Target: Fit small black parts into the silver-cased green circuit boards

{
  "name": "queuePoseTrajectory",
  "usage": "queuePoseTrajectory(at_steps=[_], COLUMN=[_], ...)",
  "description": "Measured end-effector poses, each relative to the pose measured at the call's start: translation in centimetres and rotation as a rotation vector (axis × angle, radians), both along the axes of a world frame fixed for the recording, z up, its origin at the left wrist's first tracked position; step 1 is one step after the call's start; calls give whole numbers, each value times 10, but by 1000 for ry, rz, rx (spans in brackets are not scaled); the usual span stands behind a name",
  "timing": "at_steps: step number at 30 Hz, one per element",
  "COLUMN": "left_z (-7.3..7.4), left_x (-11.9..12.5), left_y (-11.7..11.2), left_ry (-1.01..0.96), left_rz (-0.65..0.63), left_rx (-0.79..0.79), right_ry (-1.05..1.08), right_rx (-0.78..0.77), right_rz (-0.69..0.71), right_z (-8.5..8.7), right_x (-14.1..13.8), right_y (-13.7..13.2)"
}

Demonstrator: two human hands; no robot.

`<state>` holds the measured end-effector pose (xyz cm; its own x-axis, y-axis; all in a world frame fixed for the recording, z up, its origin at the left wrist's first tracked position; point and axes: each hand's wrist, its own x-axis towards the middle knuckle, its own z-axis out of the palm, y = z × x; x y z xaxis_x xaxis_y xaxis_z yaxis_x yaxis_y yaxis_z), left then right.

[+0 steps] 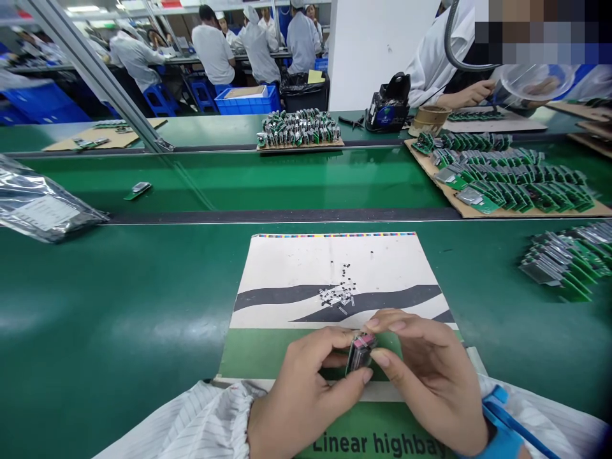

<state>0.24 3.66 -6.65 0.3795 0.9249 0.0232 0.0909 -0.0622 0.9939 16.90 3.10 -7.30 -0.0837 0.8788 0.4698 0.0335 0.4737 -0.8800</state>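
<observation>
Left hand (306, 398) and right hand (425, 376) pinch a small dark component with a pink top (361, 350) between their fingertips, grip closed on it, above a printed sheet (287, 268). Tiny black parts (338, 290) lie scattered on the sheet, far of the hands; green circuit boards (564, 264) sit stacked off right on the green conveyor belt (119, 306)

Room to pass lies left across the green bench (105, 319); stacked circuit boards (564, 261) block the right of the printed sheet (287, 261).

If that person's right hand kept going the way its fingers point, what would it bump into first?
Most likely the small dark part with a pink patch, held between the right hand and the left hand. The fingertips seem to be touching it, though depth is hard to judge.
</observation>
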Motion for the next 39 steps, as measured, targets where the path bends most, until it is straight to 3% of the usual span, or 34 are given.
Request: queuePoseTrajectory(at_steps=[20, 28, 33, 39], left_z=[-5, -7, -5, -11], left_x=[-5, -4, -5, -5], left_y=[3, 7, 7, 7], left_ry=[244, 191, 179, 148], left_rz=[3, 61, 49, 64], left_rx=[385, 386, 442, 330], right_ry=[-96, -40, -150, -341], right_rx=[11, 101, 143, 180], right_rz=[20, 150, 124, 116], right_z=[-3, -3, -4, 0], right_x=[-2, 8, 13, 15], right_y=[8, 20, 24, 29])
